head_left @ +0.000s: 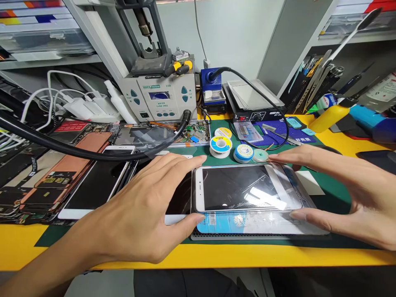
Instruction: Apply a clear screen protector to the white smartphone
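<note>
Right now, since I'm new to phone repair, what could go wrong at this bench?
The phone is only lightly bracketed by your hands, so it could slide off the plate. Your right fingers are close to the solder spool and could knock it. The black hose runs just beyond your left hand and could snag it.

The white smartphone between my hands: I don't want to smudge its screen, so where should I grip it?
Grip the white phone by its silver frame at the short ends, coming from left and right with your left hand and right hand. It lies flat, screen up, so the frame spares the glass.
</note>
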A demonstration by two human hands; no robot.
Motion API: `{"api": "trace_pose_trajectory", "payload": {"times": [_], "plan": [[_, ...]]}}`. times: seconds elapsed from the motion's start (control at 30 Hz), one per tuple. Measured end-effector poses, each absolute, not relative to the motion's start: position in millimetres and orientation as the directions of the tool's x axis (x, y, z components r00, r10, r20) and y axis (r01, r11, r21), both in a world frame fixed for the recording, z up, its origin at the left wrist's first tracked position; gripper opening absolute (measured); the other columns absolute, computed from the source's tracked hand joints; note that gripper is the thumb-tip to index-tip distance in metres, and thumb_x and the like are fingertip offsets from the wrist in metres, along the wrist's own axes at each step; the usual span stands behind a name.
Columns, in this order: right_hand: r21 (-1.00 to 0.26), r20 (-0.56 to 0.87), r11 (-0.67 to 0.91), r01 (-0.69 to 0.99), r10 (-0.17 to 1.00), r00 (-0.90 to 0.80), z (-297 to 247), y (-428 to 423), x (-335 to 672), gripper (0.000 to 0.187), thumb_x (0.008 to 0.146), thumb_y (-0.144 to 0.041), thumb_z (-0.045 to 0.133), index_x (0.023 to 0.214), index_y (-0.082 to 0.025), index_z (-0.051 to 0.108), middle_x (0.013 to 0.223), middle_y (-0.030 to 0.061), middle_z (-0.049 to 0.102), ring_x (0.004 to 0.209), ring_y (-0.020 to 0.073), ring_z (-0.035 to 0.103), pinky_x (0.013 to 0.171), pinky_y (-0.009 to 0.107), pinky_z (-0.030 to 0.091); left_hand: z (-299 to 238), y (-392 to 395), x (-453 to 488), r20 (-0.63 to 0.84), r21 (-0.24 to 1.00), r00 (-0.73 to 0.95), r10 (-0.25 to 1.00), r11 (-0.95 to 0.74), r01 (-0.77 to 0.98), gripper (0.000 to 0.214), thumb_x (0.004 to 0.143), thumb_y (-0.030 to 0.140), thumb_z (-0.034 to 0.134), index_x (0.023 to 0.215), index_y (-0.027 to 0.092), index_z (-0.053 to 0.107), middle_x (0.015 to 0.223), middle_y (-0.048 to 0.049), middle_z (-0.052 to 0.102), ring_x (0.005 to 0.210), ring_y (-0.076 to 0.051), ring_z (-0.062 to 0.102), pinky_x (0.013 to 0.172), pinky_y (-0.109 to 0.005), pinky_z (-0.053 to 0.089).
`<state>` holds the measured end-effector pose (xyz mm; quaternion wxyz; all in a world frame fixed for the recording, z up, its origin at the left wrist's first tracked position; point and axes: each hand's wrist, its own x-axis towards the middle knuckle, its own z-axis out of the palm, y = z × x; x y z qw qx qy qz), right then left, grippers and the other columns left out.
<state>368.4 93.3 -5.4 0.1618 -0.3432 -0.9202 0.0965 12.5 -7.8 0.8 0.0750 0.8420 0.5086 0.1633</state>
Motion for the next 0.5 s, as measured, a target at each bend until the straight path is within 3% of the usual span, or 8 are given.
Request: {"api": "trace_pose_trajectory", "payload": {"times": [0.5], "plan": [[-0.287,0.171,0.745,0.602,0.658,-0.733,-3.9,92.2,368.2,0.07,0.083,-0.058,0.076,0.146,-0.042,0.051,0.141,-0.0005,0.065,0.123,0.0286,0.066,0.098,0.039,0.062,0.8,-4.7,14.9,0.223,0.281,0.452,0.864,-0.501,0.818,0.075,0.085,0.028,0.07,0.153,0.02,0.038,0.148,-0.0159,0.054,0.14,-0.036,0.049,0.118,-0.052,0.043]]}}
